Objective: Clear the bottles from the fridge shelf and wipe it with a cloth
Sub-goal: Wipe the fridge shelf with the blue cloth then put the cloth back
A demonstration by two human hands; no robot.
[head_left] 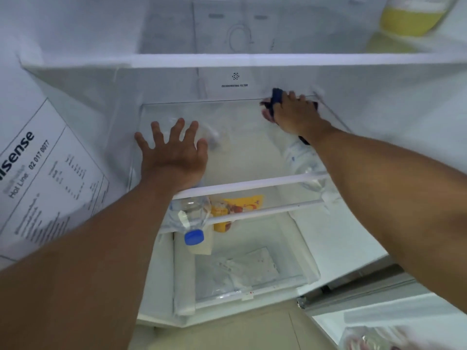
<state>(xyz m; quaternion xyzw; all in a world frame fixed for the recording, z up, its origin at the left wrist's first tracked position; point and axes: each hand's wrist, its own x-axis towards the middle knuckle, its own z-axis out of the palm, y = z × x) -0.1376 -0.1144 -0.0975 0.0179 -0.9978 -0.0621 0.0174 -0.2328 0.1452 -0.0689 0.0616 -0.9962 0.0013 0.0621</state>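
A clear glass fridge shelf (242, 147) with a white front rail spans the middle of the view. My left hand (174, 155) lies flat on its left side, fingers spread, holding nothing. At the shelf's far right corner my right hand (293, 112) presses a dark blue cloth (274, 101) against the glass. Through the glass, a clear water bottle (188, 218) with a blue cap lies on the shelf below, beside a yellow packet (235, 208). Another clear bottle (305, 162) shows under my right forearm; which level it lies on is unclear.
The upper shelf edge (252, 60) hangs just above both hands. A container of yellow liquid (409, 18) stands at the top right. A white drawer (242, 279) sits at the bottom. A printed label (45, 178) covers the left inner wall. The floor shows below.
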